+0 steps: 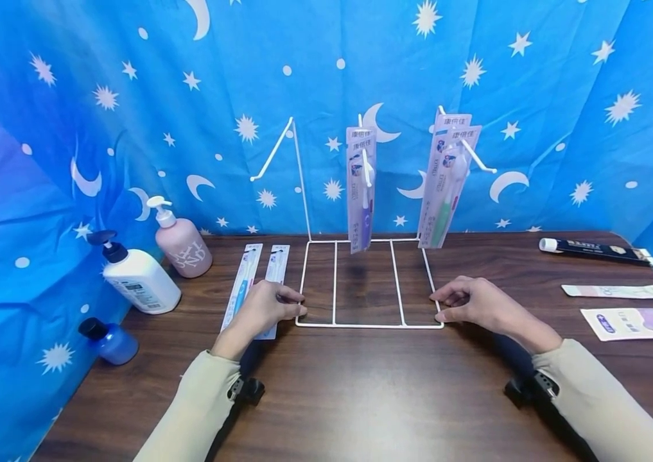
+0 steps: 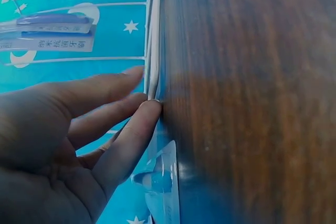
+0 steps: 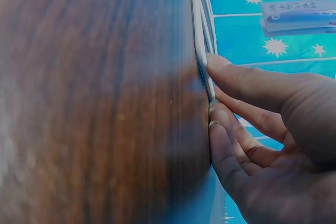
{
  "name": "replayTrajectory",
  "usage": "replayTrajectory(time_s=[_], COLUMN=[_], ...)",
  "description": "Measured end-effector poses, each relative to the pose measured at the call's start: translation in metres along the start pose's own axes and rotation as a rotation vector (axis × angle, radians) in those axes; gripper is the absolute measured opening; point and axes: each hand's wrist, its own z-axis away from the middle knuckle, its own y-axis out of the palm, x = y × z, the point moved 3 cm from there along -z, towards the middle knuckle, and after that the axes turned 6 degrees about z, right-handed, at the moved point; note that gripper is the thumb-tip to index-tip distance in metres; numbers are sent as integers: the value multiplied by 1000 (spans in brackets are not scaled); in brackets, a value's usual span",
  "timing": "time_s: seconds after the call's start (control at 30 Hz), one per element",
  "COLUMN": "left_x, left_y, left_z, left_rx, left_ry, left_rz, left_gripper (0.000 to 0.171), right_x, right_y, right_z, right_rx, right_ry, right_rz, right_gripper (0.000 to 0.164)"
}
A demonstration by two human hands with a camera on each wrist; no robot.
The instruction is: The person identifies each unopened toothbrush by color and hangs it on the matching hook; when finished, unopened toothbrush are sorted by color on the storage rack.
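A white wire display rack (image 1: 361, 326) stands on the table, its flat base toward me and hooked uprights at the back. My left hand (image 1: 265, 307) pinches the base's left side near the front corner; thumb and fingertips meet the wire in the left wrist view. At the opposite side my right hand (image 1: 479, 305) pinches the base wire likewise. Packaged toothbrushes with purple handles (image 1: 361, 192) hang on the middle hook, and others, one green-handled (image 1: 447, 186), on the right hook. The left hook (image 1: 272, 149) is bare. Two packaged toothbrushes (image 1: 243, 282) lie beside my left hand, partly covered by it.
At left stand a pink pump bottle (image 1: 184, 247), a white pump bottle (image 1: 144, 282) and a small blue bottle (image 1: 115, 343). On the right lie a black toothpaste tube (image 1: 598, 250), a slim pale tube (image 1: 614, 292) and a purple-and-white tube (image 1: 641, 323). A blue curtain (image 1: 314, 38) hangs behind.
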Motion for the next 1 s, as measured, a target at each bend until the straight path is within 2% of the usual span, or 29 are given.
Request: replayTrajectory(time_s=[0.23,0.33,0.4,0.6,0.8,1.0], left_x=[0,1,2,3,13,35], left_y=[-9,-18,-28,-57,-77,-79], left_z=[0,-1,-2,-8,-22,-42], left_rx=[20,-36,-99,-266,-416,-421], left_ry=[21,44,54,45,-24,-169], left_rz=[46,45,47,112,65,46], left_gripper=[25,23,21,17,25,39], right_x=[0,1,2,2,0,0], right_y=[2,1,1,0,1,2], right_z=[1,0,0,-1,-2,-3], right_rx=[-1,-13,-19,-10,0,-4], right_ry=[9,-9,-18,-17,-5,-13], right_rz=[-6,4,3,-4,-5,-17], right_gripper=[34,34,35,36,34,34])
